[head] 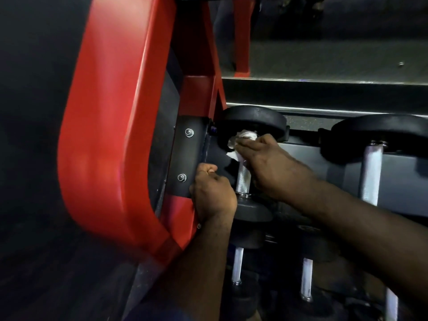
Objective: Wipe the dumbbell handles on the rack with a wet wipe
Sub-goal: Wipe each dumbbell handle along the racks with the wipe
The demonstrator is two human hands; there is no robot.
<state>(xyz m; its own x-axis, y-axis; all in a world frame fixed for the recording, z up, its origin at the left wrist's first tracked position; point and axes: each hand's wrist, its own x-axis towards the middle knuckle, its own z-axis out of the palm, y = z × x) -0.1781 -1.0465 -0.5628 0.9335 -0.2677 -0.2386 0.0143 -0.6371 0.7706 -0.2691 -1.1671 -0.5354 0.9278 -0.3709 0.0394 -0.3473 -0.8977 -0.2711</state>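
The right hand (266,158) comes in from the lower right and sits at the centre of the frame. Its fingers are curled round a crumpled white wipe (242,139), pressing it against the upper end of a dumbbell's (254,119) handle (242,179). The wipe lies just below the dumbbell's upper black head. The knurled metal of the handle shows bare below the hand, down to the lower head.

The left hand (213,193) is just left of that handle, fingers curled into a fist against the edge of a black plate (185,156). I cannot tell whether it grips anything. The plate carries two bolts (189,132) and is fixed to the rack (115,112), whose wide red frame curves down the left half of the frame.

A second dumbbell (379,128) stands at the right edge on the same shelf, well apart from the hands. Two more pale handles (237,265) show on a darker shelf at the bottom of the frame.
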